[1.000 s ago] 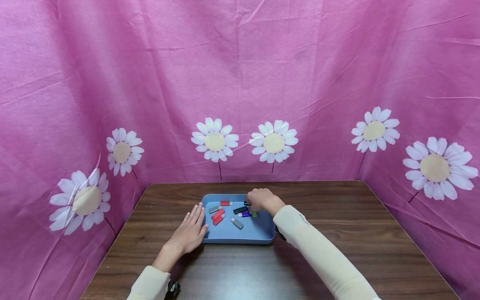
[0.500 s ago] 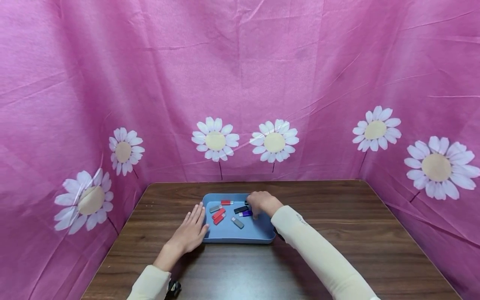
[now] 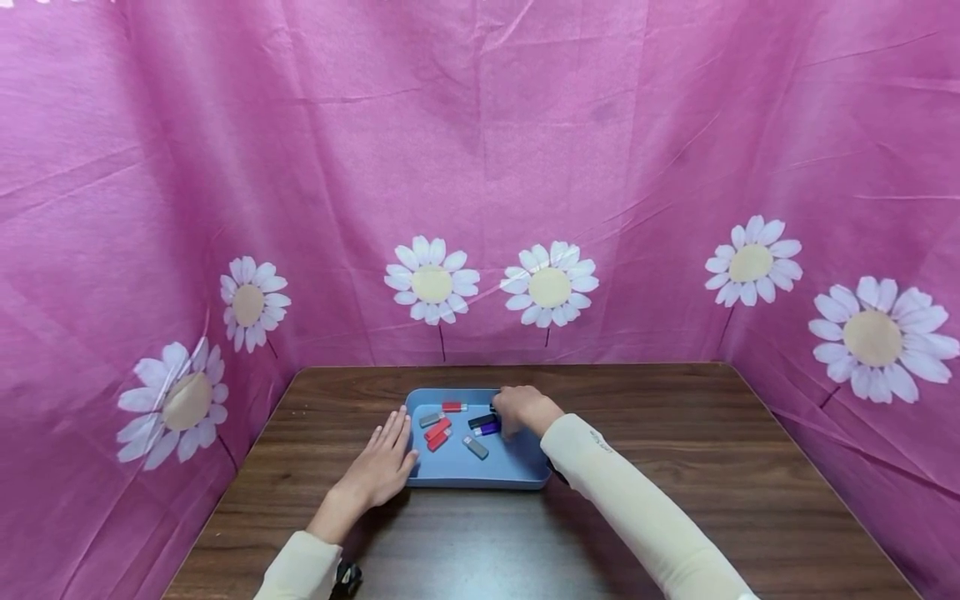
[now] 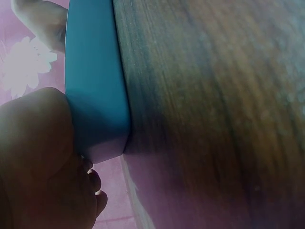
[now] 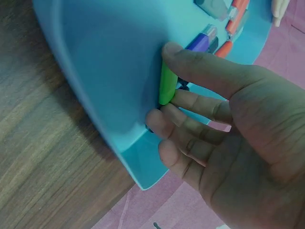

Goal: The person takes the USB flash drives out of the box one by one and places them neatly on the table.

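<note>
My right hand [image 3: 523, 407] reaches down into the right side of a shallow blue tray [image 3: 442, 468]. Its thumb and fingertips pinch a green USB stick [image 5: 167, 83] close to the tray floor, seen in the right wrist view. Beside those fingers lie a purple USB stick [image 3: 487, 429] and a black USB stick [image 3: 482, 422]; another dark piece is mostly hidden by the hand. My left hand [image 3: 382, 462] rests with straight fingers along the tray's left wall. Several red and grey sticks lie about, including a red USB stick [image 3: 453, 407] and a grey USB stick [image 3: 476, 447].
The tray stands on a dark wooden table [image 3: 660, 450], near its far edge. A pink curtain [image 3: 487, 167] printed with white daisies hangs behind and on both sides. Bare wood lies left, right and in front of the tray.
My right hand has shifted slightly right and now covers the green USB stick in the head view. The purple stick has slid a little left. My left hand stays put.
</note>
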`<state>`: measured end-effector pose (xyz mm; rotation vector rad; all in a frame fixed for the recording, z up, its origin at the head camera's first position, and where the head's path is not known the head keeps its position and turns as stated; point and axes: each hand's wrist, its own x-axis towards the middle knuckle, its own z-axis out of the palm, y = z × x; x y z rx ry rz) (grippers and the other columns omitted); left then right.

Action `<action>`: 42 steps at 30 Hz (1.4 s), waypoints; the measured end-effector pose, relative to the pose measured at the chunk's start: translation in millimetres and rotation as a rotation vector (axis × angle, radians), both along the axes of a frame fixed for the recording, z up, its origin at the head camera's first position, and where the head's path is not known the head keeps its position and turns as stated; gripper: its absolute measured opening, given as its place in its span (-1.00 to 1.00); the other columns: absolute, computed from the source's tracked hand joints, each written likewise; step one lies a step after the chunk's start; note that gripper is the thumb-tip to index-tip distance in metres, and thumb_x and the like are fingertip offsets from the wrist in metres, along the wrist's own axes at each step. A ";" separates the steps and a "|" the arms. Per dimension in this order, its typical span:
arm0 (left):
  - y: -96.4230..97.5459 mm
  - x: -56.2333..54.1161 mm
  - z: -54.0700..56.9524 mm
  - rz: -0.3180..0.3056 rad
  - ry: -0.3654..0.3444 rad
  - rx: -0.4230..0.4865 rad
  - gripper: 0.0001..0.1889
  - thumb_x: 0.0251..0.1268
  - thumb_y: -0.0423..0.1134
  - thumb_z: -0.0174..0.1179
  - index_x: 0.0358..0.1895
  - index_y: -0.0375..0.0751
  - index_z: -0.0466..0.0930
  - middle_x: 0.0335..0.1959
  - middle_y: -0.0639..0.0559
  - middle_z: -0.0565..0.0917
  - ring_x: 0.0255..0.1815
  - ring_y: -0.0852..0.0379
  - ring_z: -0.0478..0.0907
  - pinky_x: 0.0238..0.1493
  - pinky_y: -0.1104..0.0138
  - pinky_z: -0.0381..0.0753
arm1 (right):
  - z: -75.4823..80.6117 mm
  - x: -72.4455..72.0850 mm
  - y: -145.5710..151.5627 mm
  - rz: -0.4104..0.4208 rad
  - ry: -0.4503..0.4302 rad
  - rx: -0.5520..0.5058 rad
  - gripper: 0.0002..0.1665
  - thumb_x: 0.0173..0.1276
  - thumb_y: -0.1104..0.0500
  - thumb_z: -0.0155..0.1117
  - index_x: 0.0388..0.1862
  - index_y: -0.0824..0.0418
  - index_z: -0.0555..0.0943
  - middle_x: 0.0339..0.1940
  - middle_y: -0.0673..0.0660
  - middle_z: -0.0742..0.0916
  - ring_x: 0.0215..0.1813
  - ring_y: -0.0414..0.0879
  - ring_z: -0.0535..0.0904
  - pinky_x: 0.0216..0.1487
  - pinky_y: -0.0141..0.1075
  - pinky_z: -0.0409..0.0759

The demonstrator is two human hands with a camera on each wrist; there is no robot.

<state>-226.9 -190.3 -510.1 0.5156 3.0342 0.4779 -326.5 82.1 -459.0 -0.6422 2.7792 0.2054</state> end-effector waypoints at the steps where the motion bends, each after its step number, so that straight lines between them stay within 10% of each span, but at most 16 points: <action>1: -0.2 -0.5 -0.2 0.000 -0.001 0.000 -0.31 0.75 -0.09 -0.06 0.67 -0.49 0.07 0.77 -0.34 0.00 0.79 -0.31 -0.05 0.75 -0.18 0.03 | 0.1 -0.3 -0.4 0.002 0.000 0.002 -0.56 0.23 0.02 0.65 0.04 0.10 0.74 -0.02 0.06 0.75 -0.18 -0.11 0.53 0.06 -0.16 0.71; 6: -1.4 -3.4 -3.9 -0.006 0.007 0.025 -0.30 0.72 -0.11 -0.04 0.67 -0.49 0.06 0.76 -0.35 0.00 0.78 -0.33 -0.05 0.74 -0.21 0.03 | 1.8 -1.3 -2.2 -0.002 -0.007 -0.002 -0.64 0.25 0.05 0.62 -0.05 0.10 0.71 -0.24 -0.02 0.71 -0.24 -0.12 0.51 -0.09 -0.22 0.62; 42: 0.0 -0.7 -3.0 0.004 0.008 0.006 -0.31 0.75 -0.08 -0.05 0.66 -0.49 0.09 0.76 -0.34 0.01 0.79 -0.30 -0.05 0.75 -0.17 0.03 | 6.2 2.8 11.1 0.085 0.071 -0.193 -0.45 0.27 0.14 0.54 0.25 0.16 0.68 0.08 0.16 0.66 -0.21 -0.02 0.57 -0.01 -0.09 0.73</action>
